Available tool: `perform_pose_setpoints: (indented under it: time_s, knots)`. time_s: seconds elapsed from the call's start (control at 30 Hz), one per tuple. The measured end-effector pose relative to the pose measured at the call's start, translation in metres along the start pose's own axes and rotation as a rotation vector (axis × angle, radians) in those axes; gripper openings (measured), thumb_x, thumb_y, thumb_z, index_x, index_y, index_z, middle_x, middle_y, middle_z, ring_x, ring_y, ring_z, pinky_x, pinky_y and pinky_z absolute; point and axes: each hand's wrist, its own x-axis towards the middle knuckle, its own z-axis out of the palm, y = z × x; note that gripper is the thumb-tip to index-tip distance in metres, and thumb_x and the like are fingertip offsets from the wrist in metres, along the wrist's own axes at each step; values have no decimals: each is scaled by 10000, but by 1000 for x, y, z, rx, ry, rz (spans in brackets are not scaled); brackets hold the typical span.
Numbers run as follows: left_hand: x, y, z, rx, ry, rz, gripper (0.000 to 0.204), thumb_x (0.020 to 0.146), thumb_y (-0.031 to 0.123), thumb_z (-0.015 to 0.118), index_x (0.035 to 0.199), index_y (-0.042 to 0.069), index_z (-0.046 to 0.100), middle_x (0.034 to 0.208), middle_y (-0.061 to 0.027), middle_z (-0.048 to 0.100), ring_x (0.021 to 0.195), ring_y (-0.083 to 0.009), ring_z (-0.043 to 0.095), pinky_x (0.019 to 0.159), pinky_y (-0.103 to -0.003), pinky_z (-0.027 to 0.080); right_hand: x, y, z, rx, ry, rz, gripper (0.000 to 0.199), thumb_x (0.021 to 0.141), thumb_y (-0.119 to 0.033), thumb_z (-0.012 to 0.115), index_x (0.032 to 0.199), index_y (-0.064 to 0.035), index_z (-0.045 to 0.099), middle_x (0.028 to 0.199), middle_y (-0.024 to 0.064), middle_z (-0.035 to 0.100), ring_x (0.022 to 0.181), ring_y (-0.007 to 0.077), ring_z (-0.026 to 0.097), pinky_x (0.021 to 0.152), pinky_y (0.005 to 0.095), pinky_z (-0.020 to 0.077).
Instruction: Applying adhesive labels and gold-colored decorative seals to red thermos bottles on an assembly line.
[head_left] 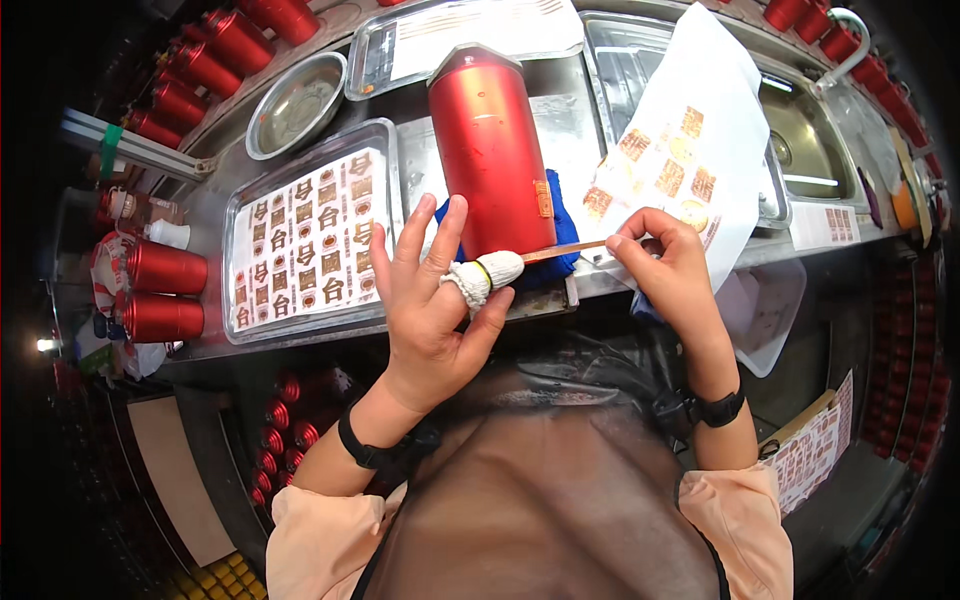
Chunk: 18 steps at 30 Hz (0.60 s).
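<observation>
Right hand (675,265) pinching one end of a thin brown strip (570,250) by the bench's (570,125) near edge; your left hand (425,315) splays open, wrapped index at the strip's other end! Just beyond, your red canister (490,150) rests on blue cloth (566,215).

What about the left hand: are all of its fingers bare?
No, a white finger cover is worn on the left hand, hiding the finger next to the thumb.
</observation>
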Motion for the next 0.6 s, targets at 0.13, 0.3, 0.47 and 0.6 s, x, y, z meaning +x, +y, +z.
perform_pose_setpoints:
  time_s: [0.13, 0.3, 0.47, 0.6]
  knots:
    - [-5, -3, -1, -26, 1, -63, 250, 784, 137, 739, 1032, 126, 715, 1428, -176, 502, 1376, -385, 379, 1100, -616, 131, 1, 1, -1, -3, 6, -22, 131, 807, -121, 692, 759, -10, 641, 683, -5, 606, 638, 56, 495, 584, 234, 401]
    - [-6, -2, -2, -46, 8, -64, 275, 789, 141, 738, 1062, 129, 713, 1427, -185, 500, 1373, -391, 384, 1102, -619, 121, 1, 3, -1, -4, 7, -30, 135, 808, -123, 693, 756, -10, 641, 680, -2, 608, 633, 59, 494, 583, 239, 403]
    - [0, 6, -6, -54, 9, -61, 241, 779, 151, 748, 1012, 103, 707, 1418, -195, 506, 1363, -395, 402, 1106, -616, 115, 3, 4, 0, -30, 2, -56, 142, 808, -135, 695, 758, -13, 643, 678, 2, 609, 627, 63, 492, 579, 246, 405]
    - [13, 9, -7, 84, -80, 66, 258, 763, 119, 755, 1010, 77, 696, 1419, -199, 505, 1386, -362, 387, 1136, -562, 127, 4, 4, 0, -20, 4, -40, 149, 803, -143, 698, 760, -11, 644, 674, 15, 611, 626, 71, 499, 576, 255, 412]
